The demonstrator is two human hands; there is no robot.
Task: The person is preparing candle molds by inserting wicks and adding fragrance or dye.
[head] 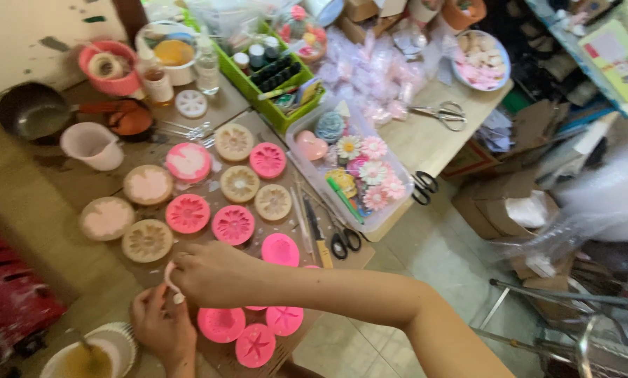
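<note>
At bench, lower left: both hands meet over the brown work surface (40,203), just below the spread of round moulds.
Left hand (161,323): fingers curled in, closed on the lower end of a small pale piece (173,285); a bowl of yellowish liquid (83,362) sits just beside its wrist.
Right hand (216,273): reaches across from the right, fingertips pinched on the upper end of the same piece.
Pale piece: between the two hands, off-white, thin and curved; partly hidden by fingers, so its full shape cannot be told.
Handling, my judgement: looks soft and thin, so ease it with light, even pulls from both ends; sharp bending risks a tear.
Pink moulds (234,225): round, flower relief inside, some just beside the right forearm; keep the arm lifted clear.
Beige moulds (239,183): same round form, mixed among the pink.
Scissors (342,240): near, right of the moulds, untouched.
</note>
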